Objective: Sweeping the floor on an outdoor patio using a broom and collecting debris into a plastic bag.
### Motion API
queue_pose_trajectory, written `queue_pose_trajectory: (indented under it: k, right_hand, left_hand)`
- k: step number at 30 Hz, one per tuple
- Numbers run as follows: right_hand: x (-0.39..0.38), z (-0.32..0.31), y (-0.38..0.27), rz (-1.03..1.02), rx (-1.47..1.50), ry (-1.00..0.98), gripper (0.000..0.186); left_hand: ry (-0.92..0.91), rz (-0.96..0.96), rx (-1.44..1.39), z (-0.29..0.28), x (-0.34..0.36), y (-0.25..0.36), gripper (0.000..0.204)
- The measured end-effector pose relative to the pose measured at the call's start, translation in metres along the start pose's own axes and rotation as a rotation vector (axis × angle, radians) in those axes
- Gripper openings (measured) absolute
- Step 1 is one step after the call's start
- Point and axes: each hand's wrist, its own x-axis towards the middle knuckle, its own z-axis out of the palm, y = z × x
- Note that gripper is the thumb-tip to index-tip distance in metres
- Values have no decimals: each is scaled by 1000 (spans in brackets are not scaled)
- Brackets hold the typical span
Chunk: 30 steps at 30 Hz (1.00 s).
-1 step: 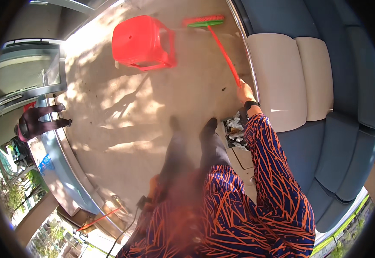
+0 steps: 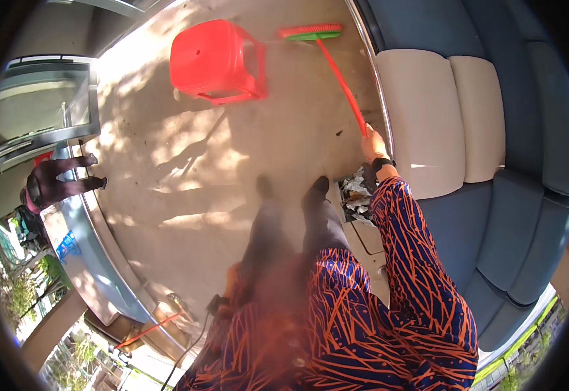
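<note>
My right hand (image 2: 374, 144) is closed around the red handle of a broom (image 2: 344, 85). The broom's green head with red bristles rests on the floor at the far side, near the sofa's metal edge. Only a blurred part of my left hand (image 2: 232, 281) shows beside my left leg, its fingers hidden. Below my right wrist lies a dark pan (image 2: 346, 207) with crumpled silvery and white scraps (image 2: 357, 190) in it. A red plastic stool (image 2: 207, 57) stands on the floor ahead, left of the broom head.
Along the right runs a blue sofa (image 2: 450, 218) with beige cushions (image 2: 421, 117). A person in dark clothing (image 2: 56, 182) is at the left, by a pale blue bench-like surface (image 2: 98, 244). A glass-paned metal frame (image 2: 46, 107) stands behind. A thin red stick (image 2: 150, 330) lies at lower left.
</note>
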Motion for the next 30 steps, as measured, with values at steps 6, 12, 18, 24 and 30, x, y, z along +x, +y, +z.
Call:
queue_pose_trajectory:
  k: [6, 12, 18, 24, 30]
  right_hand:
    - [-142, 30, 79, -59, -30, 100, 49]
    - [-329, 114, 86, 198, 96, 64, 50]
    - [-510, 212, 158, -66, 16, 138, 50]
    - [-636, 159, 64, 269, 693, -95, 43]
    - [-610, 141, 48, 417, 610, 27, 39]
  left_hand:
    - [-217, -172, -20, 1, 39, -65, 44]
    - [-355, -24, 67, -22, 74, -119, 40]
    - [-340, 155, 89, -40, 96, -189, 29]
    - [-283, 270, -10, -48, 90, -245, 29]
    - [-249, 201, -60, -42, 41, -264, 34]
